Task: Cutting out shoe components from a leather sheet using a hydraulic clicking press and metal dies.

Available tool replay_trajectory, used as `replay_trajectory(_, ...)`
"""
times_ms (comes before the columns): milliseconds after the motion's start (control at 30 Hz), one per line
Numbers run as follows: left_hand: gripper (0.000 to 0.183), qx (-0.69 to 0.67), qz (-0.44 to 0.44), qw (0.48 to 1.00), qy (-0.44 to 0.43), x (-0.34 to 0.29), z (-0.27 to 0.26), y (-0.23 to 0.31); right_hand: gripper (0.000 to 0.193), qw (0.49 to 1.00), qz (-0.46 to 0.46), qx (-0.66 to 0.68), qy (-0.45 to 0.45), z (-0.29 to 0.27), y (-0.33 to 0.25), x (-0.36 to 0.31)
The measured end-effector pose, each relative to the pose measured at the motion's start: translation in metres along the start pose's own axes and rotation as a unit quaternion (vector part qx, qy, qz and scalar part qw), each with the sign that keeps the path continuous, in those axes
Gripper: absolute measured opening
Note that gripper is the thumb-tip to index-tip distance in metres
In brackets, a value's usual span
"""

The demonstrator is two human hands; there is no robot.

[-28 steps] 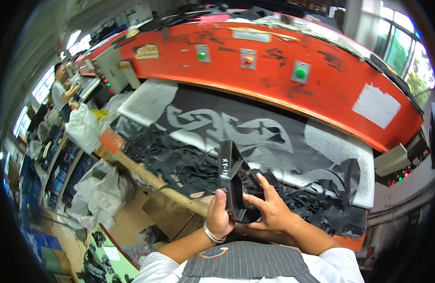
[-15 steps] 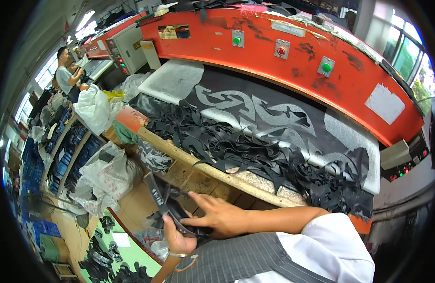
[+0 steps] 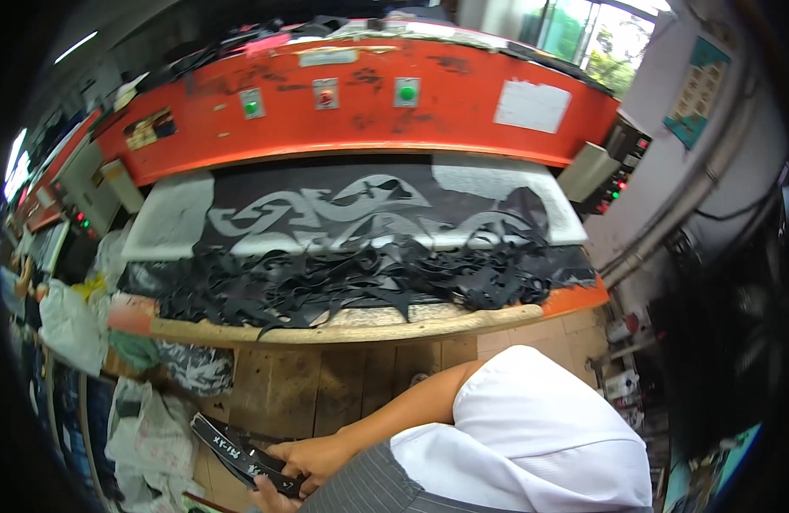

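A black, band-shaped cutting die (image 3: 232, 445) with white marks on its side is held low, in front of my body. My left hand (image 3: 273, 498) grips its near end, thumb up along the band; the picture's lower edge cuts this hand off. From the other side my right hand (image 3: 319, 457) closes over the same end, its fingers bent onto the rim. Beyond them, a black sheet (image 3: 317, 179) with curved cut-out openings lies on the press's white pad (image 3: 488, 175). A heap of black cut strips (image 3: 326, 278) covers the sheet's near side.
A red press beam (image 3: 283, 132) with green and red buttons spans the back. The bed's near edge is a pale wooden rail (image 3: 369, 332). White sacks (image 3: 150, 436) stand at the left, and a control box (image 3: 612, 167) is at the right end.
My view has swung to the right, so the press appears more squarely in front. The cutting die and both hands now sit lower and further left in view. My right fingers, spread before, are bent.
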State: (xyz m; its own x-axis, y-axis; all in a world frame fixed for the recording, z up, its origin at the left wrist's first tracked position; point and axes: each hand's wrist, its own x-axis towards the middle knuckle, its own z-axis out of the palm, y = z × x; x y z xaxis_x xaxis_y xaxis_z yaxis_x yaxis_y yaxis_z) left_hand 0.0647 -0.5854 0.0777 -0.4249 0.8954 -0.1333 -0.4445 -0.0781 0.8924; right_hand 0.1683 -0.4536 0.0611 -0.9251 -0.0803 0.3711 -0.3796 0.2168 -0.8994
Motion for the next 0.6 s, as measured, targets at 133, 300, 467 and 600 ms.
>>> replay_trajectory(133, 0.052, 0.182, 0.009, 0.981, 0.060, 0.005, -0.013, 0.000, 0.025, 0.993, -0.027, 0.084, 0.075, -0.001, -0.014, -0.013)
replay_trajectory(300, 0.047, 0.403, 0.035, 0.898, 0.175, 0.005, -0.018, 0.000, 0.031, 0.978, 0.099, 0.153, 0.102, -0.002, -0.029, -0.026)
replay_trajectory(467, 0.050, 0.381, -0.040, 0.892, 0.240, -0.010, -0.056, -0.006, 0.027, 0.956, 0.091, 0.221, 0.172, -0.005, -0.031, -0.037)
replay_trajectory(600, 0.053, 0.231, -0.056, 0.945, 0.224, -0.038, -0.119, -0.039, 0.027, 0.965, 0.097, 0.181, 0.160, 0.007, -0.028, -0.033)
